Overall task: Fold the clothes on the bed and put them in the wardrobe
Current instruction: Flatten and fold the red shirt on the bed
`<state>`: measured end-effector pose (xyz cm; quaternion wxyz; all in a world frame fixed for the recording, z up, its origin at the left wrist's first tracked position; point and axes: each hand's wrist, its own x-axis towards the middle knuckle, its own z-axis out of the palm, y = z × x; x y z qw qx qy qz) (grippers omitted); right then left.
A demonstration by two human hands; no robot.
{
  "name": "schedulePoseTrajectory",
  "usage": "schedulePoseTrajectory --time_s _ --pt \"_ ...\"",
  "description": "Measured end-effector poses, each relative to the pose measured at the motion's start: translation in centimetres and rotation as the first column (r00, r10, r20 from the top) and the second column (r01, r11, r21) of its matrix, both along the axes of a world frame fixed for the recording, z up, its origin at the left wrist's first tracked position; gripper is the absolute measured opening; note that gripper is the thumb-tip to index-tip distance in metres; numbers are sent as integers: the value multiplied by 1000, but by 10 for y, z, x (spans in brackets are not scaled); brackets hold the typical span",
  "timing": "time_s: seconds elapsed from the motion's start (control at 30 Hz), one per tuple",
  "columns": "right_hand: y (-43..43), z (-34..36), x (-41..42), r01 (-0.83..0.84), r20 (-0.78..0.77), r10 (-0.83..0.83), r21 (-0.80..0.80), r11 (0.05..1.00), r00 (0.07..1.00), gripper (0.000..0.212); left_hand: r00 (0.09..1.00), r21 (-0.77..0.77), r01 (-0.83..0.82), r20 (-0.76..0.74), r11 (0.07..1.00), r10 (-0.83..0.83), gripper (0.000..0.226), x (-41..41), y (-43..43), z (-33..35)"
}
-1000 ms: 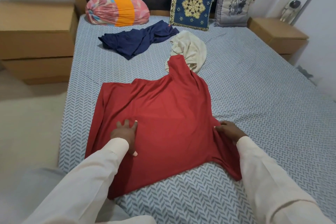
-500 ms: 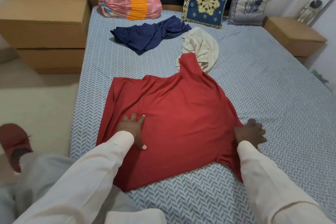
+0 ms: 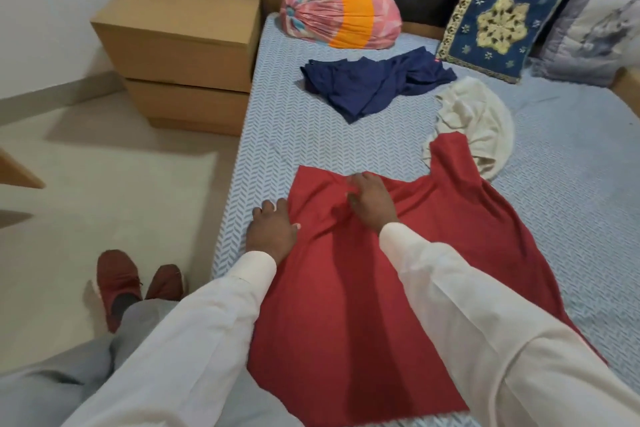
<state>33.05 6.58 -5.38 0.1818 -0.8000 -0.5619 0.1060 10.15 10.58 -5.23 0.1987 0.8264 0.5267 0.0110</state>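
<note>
Patterned blue bed beside pale floor and stacked cardboard boxes

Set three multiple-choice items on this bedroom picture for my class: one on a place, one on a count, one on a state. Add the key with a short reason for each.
1. Where does the navy garment lie?
A. On the floor.
B. On the bed, in front of the pink-and-orange pillow.
C. On top of the bedside drawers.

2. How many loose garments lie on the bed?
A. Two.
B. Three.
C. Five.

3. How is the red garment?
A. Rolled into a ball.
B. Folded into a small square.
C. Spread out flat.

Key:
1 B: it lies on the sheet just short of that pillow.
2 B: there are the red one, the navy one and the cream garment.
3 C: it lies open across the sheet.
</note>
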Motion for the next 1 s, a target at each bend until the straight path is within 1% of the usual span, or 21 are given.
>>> schedulePoseTrajectory --time_s 0.07,0.13,0.17,0.23,0.27,0.33,0.37,0.4,0.47,0.5,0.53,0.57,0.6,0.63,0.7,0.77,0.83,0.87,0.93,0.97,1.0 --pt "44 6 -16 -46 -40 43 -86 995 998 47 998 -55 -8 63 998 11 60 -1 9 -3" --pt "82 10 -28 -95 -67 80 -267 959 995 63 994 -97 -6 108 995 17 61 -2 17 -7" --pt "96 11 -31 -113 -77 91 -364 924 993 67 993 -112 0 118 994 14 60 -2 20 -10" --pt "113 12 -38 -99 -74 71 -498 862 995 63 992 -126 15 123 992 0 56 -3 25 -12" --pt "121 11 -43 -77 -76 43 -532 843 996 61 991 -136 12 135 991 7 54 -5 31 -16" --pt "128 15 -46 -43 -123 -31 -553 832 992 56 987 -153 16 161 988 9 53 -7 36 -18" --pt "132 17 -47 -46 -130 -37 -583 811 991 51 985 -164 17 174 986 12 52 -8 39 -19" --pt "135 22 -48 -59 -116 -18 -626 778 993 45 984 -170 24 178 985 7 51 -8 40 -19" --pt "147 30 -49 -86 -14 110 -714 695 994 27 984 -177 47 178 983 -15 44 -7 39 -18" --pt "150 35 -50 -113 -6 164 -753 648 986 20 983 -179 49 180 983 -16 38 -7 37 -17" --pt "155 38 -50 -123 -2 194 -778 616 981 22 982 -175 41 187 984 -8 31 -6 36 -15" --pt "161 40 -50 -146 -29 200 -789 597 979 27 979 -167 21 202 986 13 25 -8 35 -14" --pt "166 46 -52 -159 -68 172 -785 598 983 29 974 -155 -11 222 988 46 20 -11 36 -13" --pt "170 49 -54 -158 -104 120 -747 645 987 26 965 -154 -52 247 987 90 17 -15 37 -12" --pt "179 54 -64 -119 -147 35 -615 779 989 22 943 -172 -138 280 975 183 15 -26 43 -9" --pt "179 48 -79 -114 -161 39 -489 865 986 22 926 -205 -221 262 954 271 17 -37 45 -9" --pt "173 33 -89 -139 -186 68 -398 907 980 23 910 -248 -282 237 927 341 16 -45 40 -12" --pt "169 25 -92 -160 -209 88 -360 919 974 31 905 -262 -299 228 918 360 17 -47 35 -14" --pt "157 18 -93 -147 -321 65 -239 960 945 56 900 -289 -314 212 904 380 20 -52 25 -13" --pt "150 16 -92 -110 -362 41 -172 979 931 62 901 -299 -316 203 900 383 22 -54 20 -12" --pt "138 17 -93 -70 -381 26 -103 992 924 63 906 -298 -312 192 902 377 24 -57 14 -9"
